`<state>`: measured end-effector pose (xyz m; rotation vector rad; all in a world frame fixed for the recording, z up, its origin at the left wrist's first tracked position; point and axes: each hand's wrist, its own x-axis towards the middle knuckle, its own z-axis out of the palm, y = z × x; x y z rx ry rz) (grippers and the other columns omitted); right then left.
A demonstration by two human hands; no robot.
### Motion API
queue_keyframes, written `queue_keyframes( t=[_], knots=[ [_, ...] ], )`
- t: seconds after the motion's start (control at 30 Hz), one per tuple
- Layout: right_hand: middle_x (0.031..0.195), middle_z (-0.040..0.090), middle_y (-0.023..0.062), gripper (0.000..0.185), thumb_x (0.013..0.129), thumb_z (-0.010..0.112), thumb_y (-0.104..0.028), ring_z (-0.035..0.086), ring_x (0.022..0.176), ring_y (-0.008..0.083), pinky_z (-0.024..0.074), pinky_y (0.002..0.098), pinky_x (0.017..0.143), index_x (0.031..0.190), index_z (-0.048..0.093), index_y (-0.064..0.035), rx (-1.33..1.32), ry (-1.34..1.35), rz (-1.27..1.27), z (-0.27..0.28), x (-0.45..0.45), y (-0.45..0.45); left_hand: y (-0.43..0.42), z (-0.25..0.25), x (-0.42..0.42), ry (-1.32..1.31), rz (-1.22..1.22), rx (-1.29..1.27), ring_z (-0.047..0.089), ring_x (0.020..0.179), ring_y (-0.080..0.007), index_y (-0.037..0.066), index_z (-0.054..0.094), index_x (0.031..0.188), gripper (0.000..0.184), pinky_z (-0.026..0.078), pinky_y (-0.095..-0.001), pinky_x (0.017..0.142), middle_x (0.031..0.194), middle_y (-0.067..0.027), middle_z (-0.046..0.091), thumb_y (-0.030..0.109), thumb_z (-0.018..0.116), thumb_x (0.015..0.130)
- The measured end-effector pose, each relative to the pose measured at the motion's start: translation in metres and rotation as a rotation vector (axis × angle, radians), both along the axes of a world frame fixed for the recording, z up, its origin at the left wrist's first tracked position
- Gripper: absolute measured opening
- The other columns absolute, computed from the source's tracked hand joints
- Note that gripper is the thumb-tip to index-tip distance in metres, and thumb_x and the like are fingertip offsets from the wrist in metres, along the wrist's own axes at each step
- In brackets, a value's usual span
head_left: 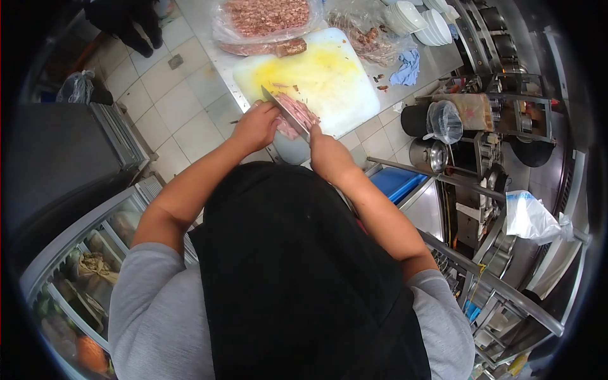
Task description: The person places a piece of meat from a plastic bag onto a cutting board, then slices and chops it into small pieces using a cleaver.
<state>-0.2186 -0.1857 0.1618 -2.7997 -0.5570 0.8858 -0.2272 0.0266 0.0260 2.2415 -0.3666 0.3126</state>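
Note:
My right hand (330,157) is wrapped round the handle of a kitchen knife (292,116), whose blade slants up and left across the near edge of a white cutting board (345,101). Under and beside the blade lies pale pink meat (286,130). The fingers of my left hand (256,125) are curled at the meat on the blade's left side, close to the knife. Cut strips of meat (303,109) are heaped just right of the blade. Yellow stains and small dark scraps mark the board.
Beyond the board lie a plastic bag of diced meat (269,16), a long piece of meat (285,48) and another bag (361,38). White bowls (434,28) and a blue cloth (405,68) are at right. A glass-topped cabinet (82,272) stands left; someone's dark-clothed legs (142,31) show upper left.

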Motion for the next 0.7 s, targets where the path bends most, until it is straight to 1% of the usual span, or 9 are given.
queue_keyframes(
  t=[0.07, 0.13, 0.2, 0.3, 0.33, 0.4, 0.5, 0.63, 0.7],
  knots=[
    [0.100, 0.073, 0.0344, 0.025, 0.093, 0.054, 0.002, 0.074, 0.096, 0.0499, 0.0591, 0.0563, 0.084, 0.117, 0.051, 0.0061, 0.008, -0.022, -0.016, -0.029, -0.002, 0.001, 0.000, 0.000, 0.001, 0.003, -0.003, 0.026, 0.062, 0.104, -0.0405, 0.001, 0.069, 0.109, 0.024, 0.054, -0.0480, 0.092, 0.108, -0.0176, 0.065, 0.004, 0.073, 0.085],
    [0.100, 0.073, 0.0346, 0.027, 0.092, 0.055, 0.002, 0.074, 0.096, 0.0500, 0.0591, 0.0564, 0.084, 0.118, 0.051, 0.0064, 0.027, -0.043, -0.041, -0.026, 0.004, 0.014, 0.004, 0.000, -0.001, 0.030, -0.032, 0.046, 0.062, 0.105, -0.0405, 0.000, 0.069, 0.110, 0.025, 0.054, -0.0482, 0.093, 0.109, -0.0178, 0.066, 0.003, 0.071, 0.085],
    [0.100, 0.073, 0.0351, 0.028, 0.091, 0.054, 0.003, 0.073, 0.097, 0.0508, 0.0585, 0.0569, 0.086, 0.119, 0.052, 0.0066, -0.007, -0.025, 0.039, -0.007, 0.015, 0.021, 0.004, 0.000, -0.004, 0.009, -0.046, 0.053, 0.062, 0.106, -0.0404, 0.000, 0.069, 0.110, 0.025, 0.054, -0.0481, 0.093, 0.109, -0.0179, 0.066, 0.003, 0.071, 0.085],
    [0.099, 0.073, 0.0353, 0.027, 0.091, 0.055, 0.003, 0.073, 0.097, 0.0504, 0.0585, 0.0566, 0.086, 0.118, 0.053, 0.0066, -0.080, -0.011, 0.044, 0.030, 0.004, 0.021, 0.004, 0.000, -0.002, -0.002, -0.040, 0.055, 0.063, 0.106, -0.0404, 0.000, 0.069, 0.110, 0.025, 0.054, -0.0479, 0.094, 0.110, -0.0183, 0.066, 0.002, 0.070, 0.085],
    [0.099, 0.073, 0.0353, 0.027, 0.091, 0.055, 0.003, 0.073, 0.097, 0.0504, 0.0585, 0.0566, 0.086, 0.118, 0.053, 0.0066, -0.085, -0.010, 0.048, 0.016, 0.001, 0.016, 0.004, -0.001, 0.000, 0.001, -0.034, 0.049, 0.063, 0.106, -0.0405, 0.000, 0.069, 0.110, 0.025, 0.054, -0.0478, 0.094, 0.110, -0.0185, 0.066, 0.003, 0.070, 0.085],
    [0.099, 0.074, 0.0344, 0.026, 0.091, 0.057, 0.002, 0.074, 0.098, 0.0484, 0.0593, 0.0551, 0.085, 0.117, 0.054, 0.0060, 0.050, -0.048, -0.040, -0.027, -0.006, 0.003, 0.006, -0.003, -0.002, 0.003, -0.025, 0.053, 0.063, 0.105, -0.0405, 0.000, 0.069, 0.111, 0.025, 0.054, -0.0475, 0.094, 0.109, -0.0186, 0.066, 0.003, 0.070, 0.086],
    [0.099, 0.074, 0.0344, 0.027, 0.091, 0.059, 0.002, 0.075, 0.097, 0.0478, 0.0595, 0.0550, 0.085, 0.117, 0.053, 0.0068, 0.043, -0.087, -0.010, -0.041, 0.003, 0.015, 0.012, -0.006, 0.004, -0.021, -0.048, 0.067, 0.063, 0.104, -0.0403, 0.000, 0.069, 0.111, 0.025, 0.054, -0.0471, 0.093, 0.108, -0.0187, 0.066, 0.003, 0.070, 0.086],
    [0.100, 0.074, 0.0342, 0.028, 0.091, 0.059, 0.002, 0.074, 0.097, 0.0488, 0.0591, 0.0561, 0.085, 0.118, 0.053, 0.0071, -0.050, -0.012, 0.024, 0.010, 0.009, 0.030, 0.009, -0.005, -0.001, -0.039, -0.053, 0.045, 0.063, 0.101, -0.0399, 0.000, 0.069, 0.109, 0.023, 0.055, -0.0467, 0.091, 0.106, -0.0184, 0.065, 0.003, 0.070, 0.086],
    [0.102, 0.074, 0.0345, 0.029, 0.090, 0.060, 0.003, 0.074, 0.098, 0.0487, 0.0593, 0.0558, 0.085, 0.118, 0.053, 0.0066, -0.027, 0.005, -0.005, 0.014, -0.003, 0.019, 0.008, -0.005, -0.001, -0.027, -0.049, 0.045, 0.063, 0.101, -0.0398, 0.000, 0.069, 0.109, 0.023, 0.055, -0.0468, 0.090, 0.106, -0.0183, 0.065, 0.002, 0.070, 0.086]
  ],
)
